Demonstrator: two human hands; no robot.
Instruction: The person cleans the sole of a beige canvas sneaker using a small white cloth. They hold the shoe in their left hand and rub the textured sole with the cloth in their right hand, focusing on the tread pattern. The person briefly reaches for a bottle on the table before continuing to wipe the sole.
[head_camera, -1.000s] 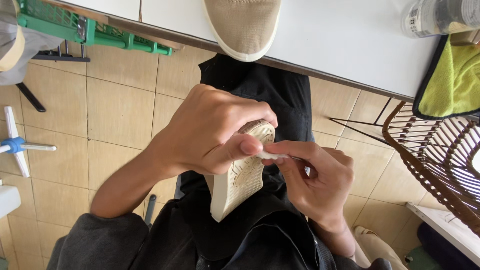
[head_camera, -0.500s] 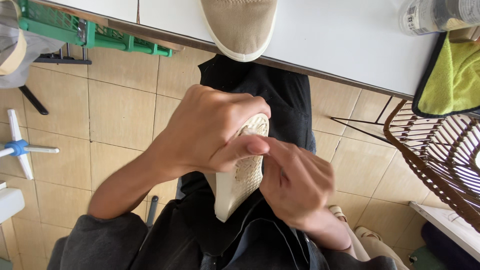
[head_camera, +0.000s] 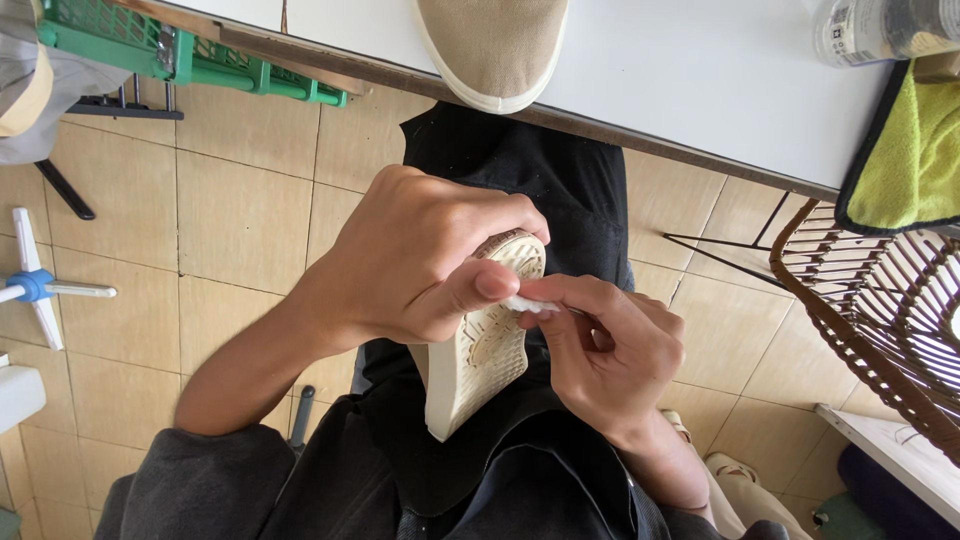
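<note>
Green plastic crate (head_camera: 190, 55) sits at the upper left, under the edge of the white table (head_camera: 700, 80). Lower down, the left hand (head_camera: 420, 260) wraps around a cream shoe (head_camera: 480, 360), sole up, over the lap. The right hand (head_camera: 610, 350) pinches a small white wad (head_camera: 525, 303) against the sole near the toe. A second shoe (head_camera: 490, 45) rests on the table; a brown wicker basket (head_camera: 880, 300) stands at right.

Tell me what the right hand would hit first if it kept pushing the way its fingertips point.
The right hand, pinching a small white wad, points left at the cream ridged shoe sole held by the left hand; it would likely meet that sole first.
</note>
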